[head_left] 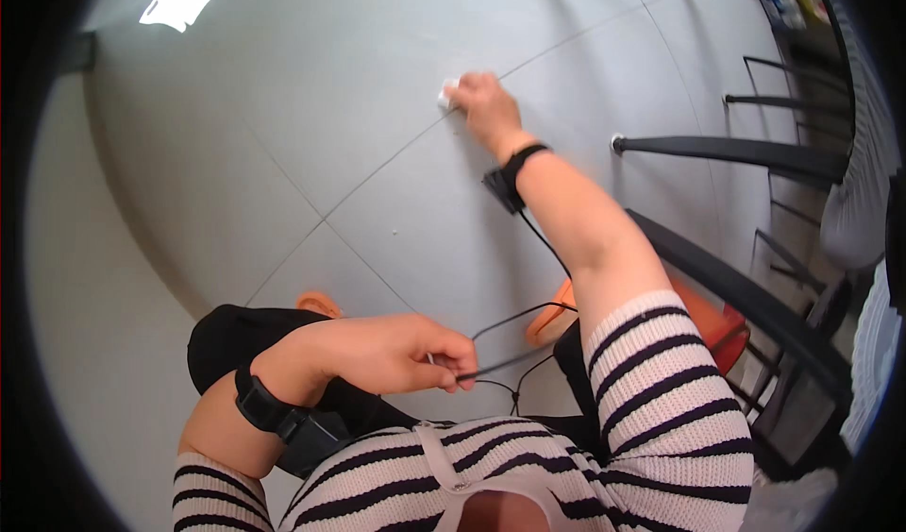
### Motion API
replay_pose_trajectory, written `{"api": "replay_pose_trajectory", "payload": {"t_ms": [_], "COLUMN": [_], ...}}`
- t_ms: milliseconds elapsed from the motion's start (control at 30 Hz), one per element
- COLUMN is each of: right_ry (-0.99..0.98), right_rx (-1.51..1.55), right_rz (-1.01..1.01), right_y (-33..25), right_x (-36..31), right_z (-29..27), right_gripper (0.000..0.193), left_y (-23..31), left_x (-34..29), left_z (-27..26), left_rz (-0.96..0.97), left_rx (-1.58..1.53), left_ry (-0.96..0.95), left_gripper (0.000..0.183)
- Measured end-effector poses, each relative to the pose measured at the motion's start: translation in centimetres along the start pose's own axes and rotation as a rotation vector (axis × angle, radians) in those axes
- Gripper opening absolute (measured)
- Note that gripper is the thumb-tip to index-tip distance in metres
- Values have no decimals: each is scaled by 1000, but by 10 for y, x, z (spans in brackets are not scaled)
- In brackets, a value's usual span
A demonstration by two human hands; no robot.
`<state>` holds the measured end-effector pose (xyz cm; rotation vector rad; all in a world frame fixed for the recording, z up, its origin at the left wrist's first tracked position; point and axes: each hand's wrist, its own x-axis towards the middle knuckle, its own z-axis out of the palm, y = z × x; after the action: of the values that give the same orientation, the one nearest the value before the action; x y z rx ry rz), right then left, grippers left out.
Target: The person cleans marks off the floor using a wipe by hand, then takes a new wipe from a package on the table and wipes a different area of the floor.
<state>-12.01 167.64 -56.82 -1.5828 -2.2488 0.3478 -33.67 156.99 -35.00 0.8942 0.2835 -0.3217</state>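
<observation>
My right hand (489, 109) reaches out over the grey tiled floor, its fingers closed on a small white wad (446, 96) that looks like crumpled tissue. The wad is low, at or close to the floor by a tile joint. Nearer my body, my left hand (401, 353) is curled with thumb and fingers pinched round a thin black cable (510, 363). Loops of cable hang between my knees, and one run climbs to the black wrist strap (514, 178) on my right arm. A similar strap (283, 419) sits on my left wrist.
A tiny pale speck (394, 232) lies on the floor tiles. To my right are black chair legs (736, 148) and a red-orange object (713, 315). A pale wall (71, 277) rises on the left. My orange shoes (319, 304) show below my knees.
</observation>
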Motion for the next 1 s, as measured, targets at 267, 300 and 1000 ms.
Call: {"api": "replay_pose_trajectory", "payload": {"t_ms": [267,300,1000], "right_ry": [9,157,261], "right_rx": [117,37,-156], "right_rz": [176,215,686], "right_y": [-46,-20,3], "right_x": [-148,-133,-180], "right_z": [-16,-21,-52], "right_gripper": [26,27,26], "left_y": [11,8,2], "left_x": [-12,-11,3], "left_z": [-2,1,-10], "left_rz": [-207,-181,-398], "left_rx": [28,11,92], "left_ry": [-230,-223,-410], "left_gripper": [10,10,10]}}
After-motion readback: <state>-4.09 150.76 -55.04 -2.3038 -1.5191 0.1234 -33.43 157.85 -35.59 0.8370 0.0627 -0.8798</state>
